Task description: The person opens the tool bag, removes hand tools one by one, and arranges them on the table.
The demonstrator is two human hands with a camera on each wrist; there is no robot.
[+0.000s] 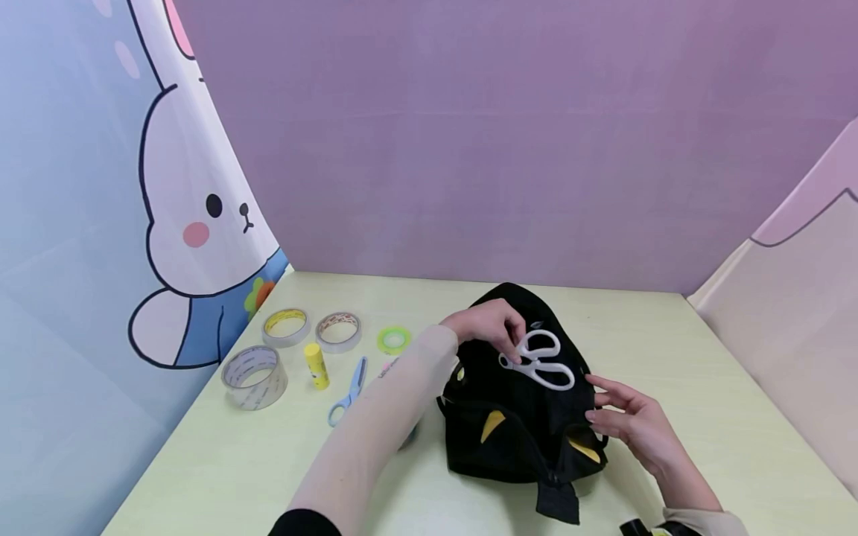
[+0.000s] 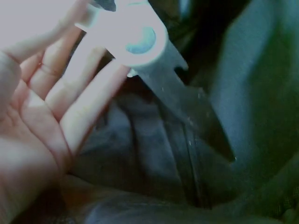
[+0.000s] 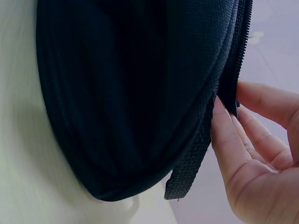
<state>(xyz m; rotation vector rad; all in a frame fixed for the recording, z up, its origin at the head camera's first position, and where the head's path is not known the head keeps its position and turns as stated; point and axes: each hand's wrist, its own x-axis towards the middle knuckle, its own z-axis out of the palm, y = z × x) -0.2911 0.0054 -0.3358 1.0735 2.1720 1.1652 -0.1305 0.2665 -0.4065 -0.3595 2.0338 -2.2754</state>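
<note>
A black zippered bag (image 1: 503, 454) with yellow patches lies open on the table. Over its opening, my left hand (image 1: 492, 325) holds a pair of white-handled scissors (image 1: 551, 376) near the pivot. In the left wrist view, the metal blade (image 2: 187, 107) points down into the dark bag, and the fingers (image 2: 88, 100) reach the white pivot. At the bag's right side, my right hand (image 1: 633, 424) pinches the rim; the right wrist view shows its fingers (image 3: 229, 140) on both sides of the zipper edge (image 3: 229, 88).
Left of the bag stand a wide clear tape roll (image 1: 255, 383), a yellow-core tape roll (image 1: 287, 339), another tape roll (image 1: 339, 342), a green tape roll (image 1: 393, 340), a yellow glue stick (image 1: 316, 366) and blue scissors (image 1: 355, 383). My left forearm partly covers other items there. A purple backdrop (image 1: 482, 149) rises behind.
</note>
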